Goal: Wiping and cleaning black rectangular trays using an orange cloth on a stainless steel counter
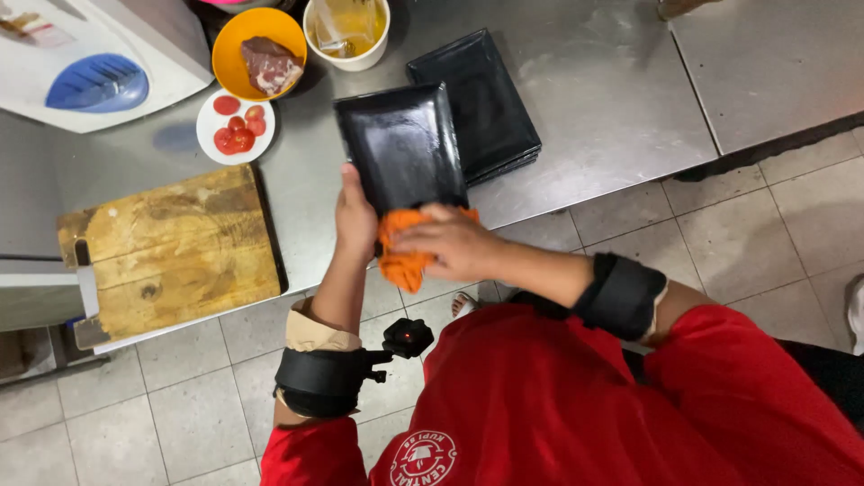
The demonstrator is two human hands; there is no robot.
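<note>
Black tray point(400, 144) held tilted at counter point(612, 99) edge, near end off the steel; left hand point(355, 219) fingers clamped on its left rim to steady it; right hand point(450, 241) fingers pressing orange cloth point(400, 256) onto near end for wiping; spare black trays point(490, 99) stacked just behind; cutting board point(171, 252) apart at left.
</note>
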